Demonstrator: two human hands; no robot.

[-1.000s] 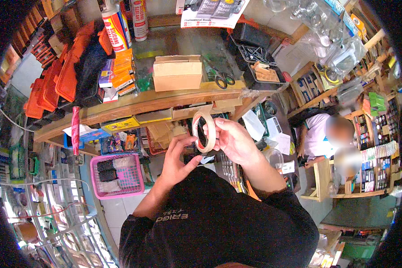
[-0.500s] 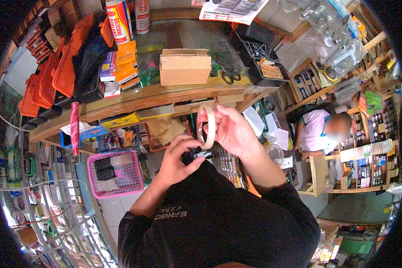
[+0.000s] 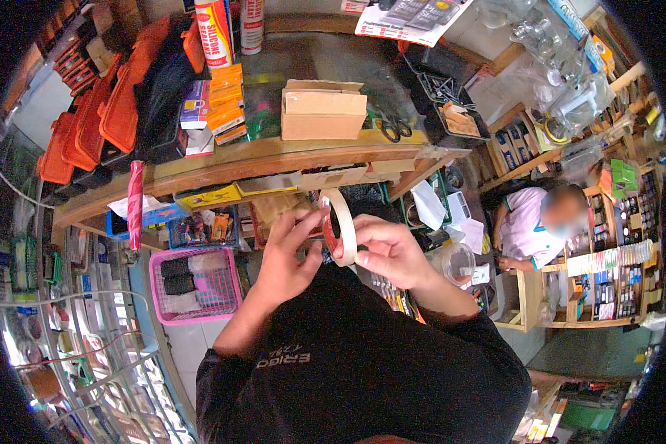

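- Cream tape [image 3: 346, 228] stands on edge in front of the chest, held up between the two hands, its reddish core showing through the ring.
- The right hand [image 3: 389, 251] pinches the roll's lower right side, thumb on the near face, fingers curled behind.
- The left hand [image 3: 285, 255] has its fingers half bent and its thumb well apart from them; the tips are at the roll's left rim, though whether they press on it I cannot tell.
- To handle it well, I would let the right hand bear the roll and keep that pinch light, so the ring does not flatten.
- The left fingertips could feel round the band for the tape's end, which is too small to make out here; a nail drawn slowly across should catch it.
- Ahead, the counter's wooden edge [image 3: 222, 172] runs across, with a box [image 3: 324, 122] and scissors [image 3: 396, 130] on top.
- A clear tub [image 3: 460, 260] sits just beside the right wrist in view; that elbow should swing out with care.
- The pink basket [image 3: 157, 285] lies low beyond the left forearm.
- The easiest room seems to be upward and toward the chest; a co-worker [image 3: 533, 222] is well apart, to the right.
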